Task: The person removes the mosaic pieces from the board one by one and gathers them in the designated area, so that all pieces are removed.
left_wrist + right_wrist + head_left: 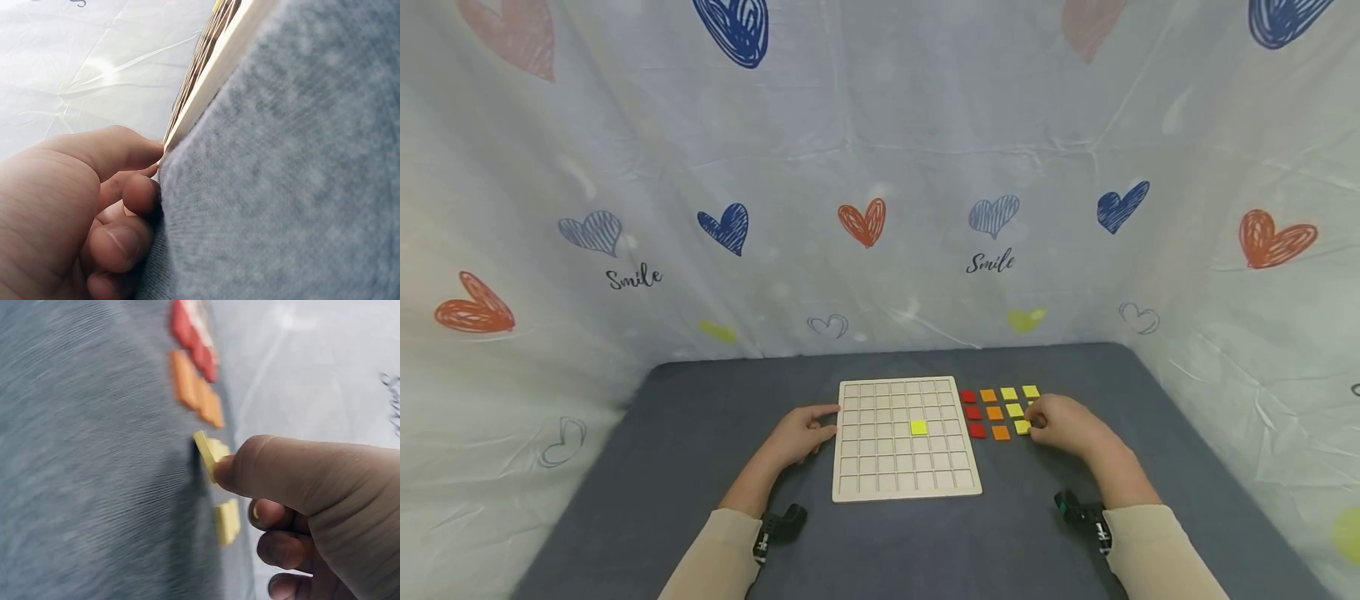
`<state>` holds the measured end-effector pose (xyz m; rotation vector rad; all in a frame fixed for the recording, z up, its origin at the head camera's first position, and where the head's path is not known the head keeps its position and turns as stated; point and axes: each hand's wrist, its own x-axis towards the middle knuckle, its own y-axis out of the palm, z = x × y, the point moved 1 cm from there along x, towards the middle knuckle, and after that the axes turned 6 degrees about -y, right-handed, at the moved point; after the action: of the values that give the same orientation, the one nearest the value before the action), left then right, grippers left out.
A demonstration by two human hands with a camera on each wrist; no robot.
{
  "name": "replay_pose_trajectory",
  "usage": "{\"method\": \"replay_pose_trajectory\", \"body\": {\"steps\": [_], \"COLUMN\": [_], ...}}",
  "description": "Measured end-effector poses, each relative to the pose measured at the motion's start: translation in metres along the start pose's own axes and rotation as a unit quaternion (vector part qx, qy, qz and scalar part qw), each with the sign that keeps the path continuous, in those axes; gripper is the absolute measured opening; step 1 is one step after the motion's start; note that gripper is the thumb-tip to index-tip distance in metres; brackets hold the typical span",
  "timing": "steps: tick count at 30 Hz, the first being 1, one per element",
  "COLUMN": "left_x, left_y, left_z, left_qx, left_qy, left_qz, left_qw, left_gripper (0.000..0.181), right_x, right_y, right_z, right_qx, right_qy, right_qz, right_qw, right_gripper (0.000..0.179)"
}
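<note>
A pale wooden board with a grid of square cells lies on the dark cloth, and one yellow tile sits in a cell right of its middle. My left hand rests at the board's left edge with fingertips touching it. In the left wrist view, the thumb meets the corner of the board, the other fingers bent below. To the right, my right hand pinches a yellow tile, the nearest in its column. That tile stands tilted against the cloth, under my thumb.
Beside the board's right edge are columns of red tiles, orange tiles and further yellow tiles, partly behind my right hand. A grey cloth covers the table. A white curtain printed with hearts hangs behind it and at both sides.
</note>
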<state>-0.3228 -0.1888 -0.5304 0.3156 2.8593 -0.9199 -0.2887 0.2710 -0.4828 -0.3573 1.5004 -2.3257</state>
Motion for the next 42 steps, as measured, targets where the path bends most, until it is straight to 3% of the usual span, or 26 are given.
{"method": "replay_pose_trajectory", "body": {"steps": [2,13,19,29,42], "left_x": [-0.001,-0.003,-0.003,-0.003,-0.003], "left_y": [0.000,-0.002,-0.002,-0.002,-0.003], "left_z": [-0.001,-0.005,-0.004,-0.003,-0.005], "left_qx": [-0.003,-0.004,0.000,-0.004,-0.001], "left_qy": [0.003,0.003,0.004,0.005,0.002], "left_qz": [0.001,0.006,0.000,0.003,0.005], "left_qw": [1.0000,1.0000,1.0000,1.0000,1.0000], "left_gripper": [0.047,0.046,0.045,0.048,0.052], "right_x": [0.001,0.000,0.000,0.013,0.045], "right_y": [0.002,0.006,0.002,-0.014,-0.006], "right_z": [0.001,0.002,0.006,0.030,0.064], "right_qx": [-0.025,-0.080,-0.064,-0.028,0.038], "right_qy": [-0.019,-0.032,-0.032,-0.026,-0.076], "right_qz": [0.009,0.005,-0.020,-0.063,-0.079], "right_qw": [0.9995,0.9963,0.9972,0.9973,0.9933], "right_gripper": [0.022,0.007,0.016,0.031,0.039]}}
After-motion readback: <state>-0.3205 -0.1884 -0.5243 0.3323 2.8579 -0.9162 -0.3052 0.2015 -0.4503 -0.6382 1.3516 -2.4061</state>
